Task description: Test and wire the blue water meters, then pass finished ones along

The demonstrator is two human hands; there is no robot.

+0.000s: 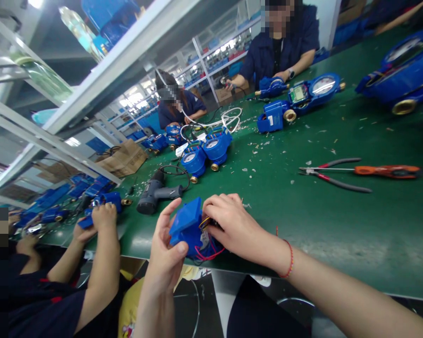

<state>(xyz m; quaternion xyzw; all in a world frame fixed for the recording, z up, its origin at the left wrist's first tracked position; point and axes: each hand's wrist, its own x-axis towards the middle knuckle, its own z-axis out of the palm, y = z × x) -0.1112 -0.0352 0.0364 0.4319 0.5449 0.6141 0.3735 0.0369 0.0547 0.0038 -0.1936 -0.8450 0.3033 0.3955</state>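
Note:
Over the bench's near edge, a blue water meter (186, 226) with a raised lid sits between my hands. My left hand (165, 251) grips its left side, thumb in front and fingers behind. My right hand (234, 227) is curled over the other side, its thumb and fingers closed around yellow and black wires (205, 222). Thin red and pink wires (211, 256) hang loose from the meter's front. My right fingers hide much of the meter's inside.
A grey power screwdriver (153, 193) lies beyond my left hand. Pliers (333, 174) and an orange-handled screwdriver (387, 172) cross at right. Several blue meters (215, 146) and scraps dot the green bench (338, 225). A co-worker's hands (104, 218) work at left; others sit opposite. A shelf (102, 70) overhangs the left.

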